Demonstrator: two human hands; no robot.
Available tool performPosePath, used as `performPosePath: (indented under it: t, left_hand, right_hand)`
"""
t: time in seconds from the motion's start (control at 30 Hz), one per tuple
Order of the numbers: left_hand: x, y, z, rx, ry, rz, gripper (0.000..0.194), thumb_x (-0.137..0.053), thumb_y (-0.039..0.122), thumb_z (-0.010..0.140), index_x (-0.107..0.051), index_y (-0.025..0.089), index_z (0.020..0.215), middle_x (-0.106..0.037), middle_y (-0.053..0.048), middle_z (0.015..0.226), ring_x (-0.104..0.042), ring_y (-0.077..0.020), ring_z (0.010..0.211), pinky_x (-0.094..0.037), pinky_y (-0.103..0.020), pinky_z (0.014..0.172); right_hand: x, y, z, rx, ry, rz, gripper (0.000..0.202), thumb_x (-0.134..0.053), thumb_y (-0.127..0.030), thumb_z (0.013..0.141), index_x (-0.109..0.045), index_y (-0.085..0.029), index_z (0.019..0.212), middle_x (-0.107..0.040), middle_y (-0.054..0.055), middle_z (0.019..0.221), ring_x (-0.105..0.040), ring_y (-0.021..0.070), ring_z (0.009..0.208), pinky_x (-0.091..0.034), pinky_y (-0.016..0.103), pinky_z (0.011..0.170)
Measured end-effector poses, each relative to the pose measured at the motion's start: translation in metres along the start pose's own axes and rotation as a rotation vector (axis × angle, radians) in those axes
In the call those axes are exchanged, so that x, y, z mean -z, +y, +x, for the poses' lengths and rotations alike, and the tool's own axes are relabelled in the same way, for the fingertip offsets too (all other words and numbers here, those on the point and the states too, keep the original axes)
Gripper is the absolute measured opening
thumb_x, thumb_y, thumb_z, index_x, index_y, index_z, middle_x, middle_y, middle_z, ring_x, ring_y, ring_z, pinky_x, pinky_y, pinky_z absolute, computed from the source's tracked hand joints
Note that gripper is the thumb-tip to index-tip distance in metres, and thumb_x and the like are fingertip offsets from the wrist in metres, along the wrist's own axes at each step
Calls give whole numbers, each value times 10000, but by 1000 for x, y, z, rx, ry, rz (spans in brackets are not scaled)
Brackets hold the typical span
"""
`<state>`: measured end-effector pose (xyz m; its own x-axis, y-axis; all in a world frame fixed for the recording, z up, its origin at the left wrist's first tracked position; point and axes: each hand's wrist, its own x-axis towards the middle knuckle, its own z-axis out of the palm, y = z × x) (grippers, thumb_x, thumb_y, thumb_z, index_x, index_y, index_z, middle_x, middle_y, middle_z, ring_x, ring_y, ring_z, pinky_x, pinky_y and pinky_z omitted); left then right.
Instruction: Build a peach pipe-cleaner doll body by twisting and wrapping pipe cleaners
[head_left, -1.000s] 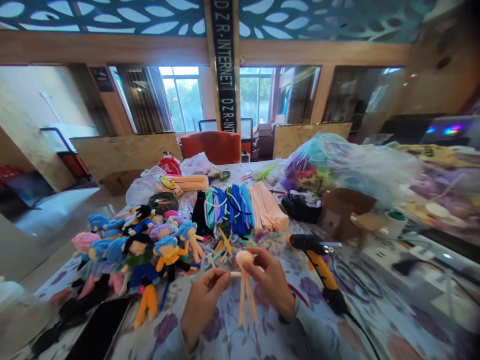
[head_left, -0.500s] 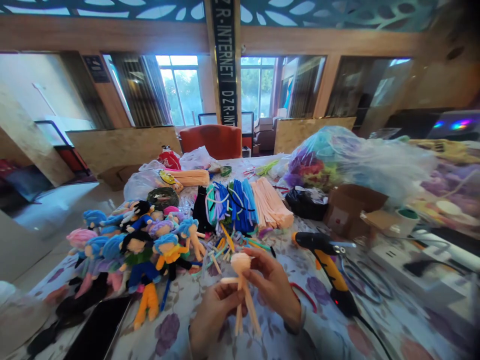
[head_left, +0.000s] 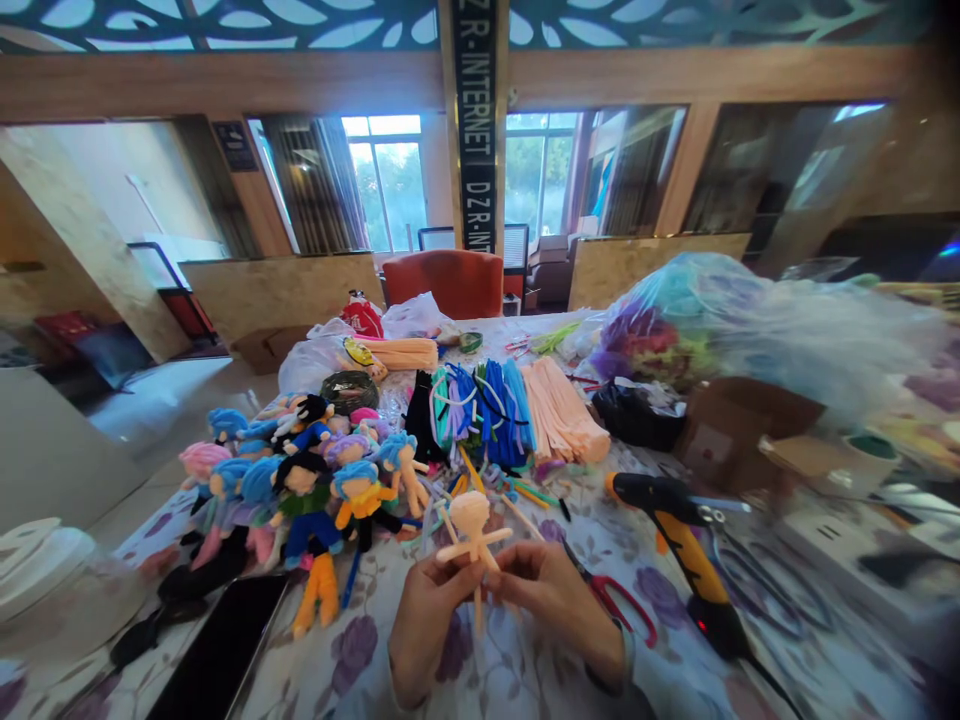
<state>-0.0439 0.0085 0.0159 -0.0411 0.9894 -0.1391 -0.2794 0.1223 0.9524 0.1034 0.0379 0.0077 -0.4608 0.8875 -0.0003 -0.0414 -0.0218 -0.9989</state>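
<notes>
A peach pipe-cleaner doll (head_left: 470,517) with a round head and outstretched arms is held upright above the table. My left hand (head_left: 431,610) pinches its lower body from the left, fingers closed. From the right, my right hand (head_left: 551,595) also grips the body, its thumb and fingertips meeting the left ones at the waist. One leg hangs down below the fingers; the hands partly hide the other. Red-handled scissors (head_left: 619,605) lie just right of my right hand. Finished dolls (head_left: 307,490) with coloured yarn-like hair are piled to the left.
Bundles of blue pipe cleaners (head_left: 506,420) and peach pipe cleaners (head_left: 562,415) lie beyond the hands. A glue gun (head_left: 679,550) with a red light rests on the right. A phone (head_left: 221,650) lies front left; a cardboard box (head_left: 739,430) and plastic bags (head_left: 810,330) stand back right.
My right hand has come down from the doll's head to its body, beside my left hand. The doll's arms now spread to both sides. The view has turned slightly left.
</notes>
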Motion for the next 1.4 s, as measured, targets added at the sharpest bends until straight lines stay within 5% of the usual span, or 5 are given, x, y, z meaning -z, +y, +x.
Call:
performPosePath:
  t: [0.23, 0.47, 0.67, 1.1, 1.4]
  left_hand:
    - [0, -8, 3, 68, -91, -196, 163, -700, 290, 692, -670, 130, 680, -591, -7, 537, -545, -122, 501, -439, -235, 521]
    - [-1, -7, 0, 191, 13, -234, 193, -722, 273, 626, -580, 163, 695, -437, 88, 451, -272, -14, 320, -159, -133, 301]
    - [0, -10, 1, 173, 123, -148, 333, -775, 404, 565, -562, 163, 650, -328, 124, 411, -190, 0, 316, -128, -122, 291]
    - [0, -16, 0, 145, 133, -224, 288, -784, 381, 574, -623, 145, 609, -339, 106, 385, -253, -20, 327, -169, -138, 323]
    - [-1, -21, 0, 108, -69, -233, 219, -717, 327, 690, -744, 133, 786, -663, -35, 607, -547, -121, 522, -436, -226, 560]
  right_hand:
    - [2, 2, 2, -41, 18, 93, 193, -660, -293, 679, -590, -153, 565, -580, -28, 492, -462, 87, 440, -323, 198, 456]
    - [-1, 1, 0, -17, 54, -28, 172, -634, -243, 701, -585, -152, 564, -561, -28, 492, -480, 96, 459, -348, 207, 485]
    - [-3, 7, -1, 54, 93, -168, 165, -635, -257, 733, -607, -138, 622, -535, -30, 542, -465, 96, 495, -337, 197, 476]
    - [-3, 11, 1, 37, 26, -100, 288, -600, -379, 786, -667, -130, 656, -595, -3, 578, -529, 124, 536, -378, 213, 520]
    - [-5, 9, 0, 61, -10, -80, 221, -624, -331, 769, -639, -143, 654, -538, -28, 545, -501, 113, 509, -375, 204, 500]
